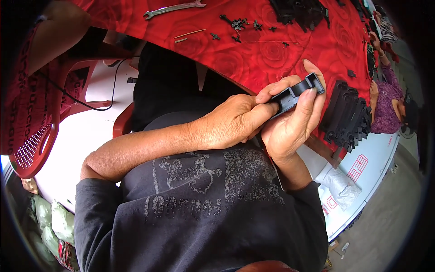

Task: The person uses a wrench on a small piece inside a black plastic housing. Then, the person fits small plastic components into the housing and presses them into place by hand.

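Observation:
A black plastic channel-shaped part [286,100], with raised walls and a curved piece across it, is held in front of my chest at the table's near edge. My left hand [233,119] grips its lower end, thumb and fingers pressed into the channel. From the other side my right hand [294,119] supports it, with the thumb against its upper end and the fingers behind. Whether a smaller piece sits under my left fingertips is hidden. Just right of my hands lies a stack of similar long black parts [342,113].
A red rose-patterned cloth [267,50] covers the table. On it lie a wrench [174,9], thin sticks [190,33], several small black cross-shaped pieces [238,23] and a black pile [299,13]. A red chair [45,154] stands left; a co-worker in purple [387,102] sits right.

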